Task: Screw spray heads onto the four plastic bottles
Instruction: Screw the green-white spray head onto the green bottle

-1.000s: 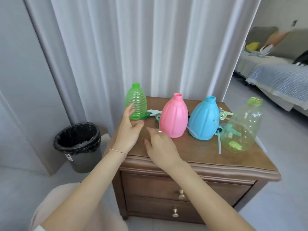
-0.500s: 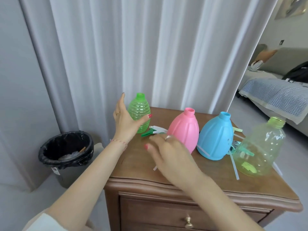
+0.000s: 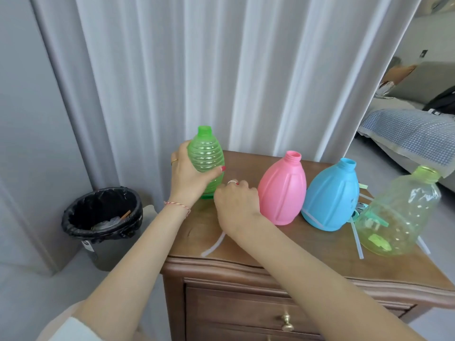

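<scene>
The left hand (image 3: 189, 175) grips the green bottle (image 3: 206, 159) to steady it while the right hand (image 3: 236, 205) (fingers curled, contents hidden) closes beside it on the tabletop (image 3: 307, 252).

Left hand (image 3: 188, 178): ring, red nails, braided wristband (image 3: 177, 206); right hand (image 3: 236, 205): ring

the room is bright with soft daylight that seems to come through the white curtain (image 3: 221, 70). shadows are pale and small. the shiny bench (image 3: 307, 264) top shows a light glare near its front edge. the clear yellow-green bottle (image 3: 398, 217) glints with little white spots. straight lines bend at the sides of the picture. the far bed (image 3: 406, 134) on the right looks a bit soft and blurry.
</scene>
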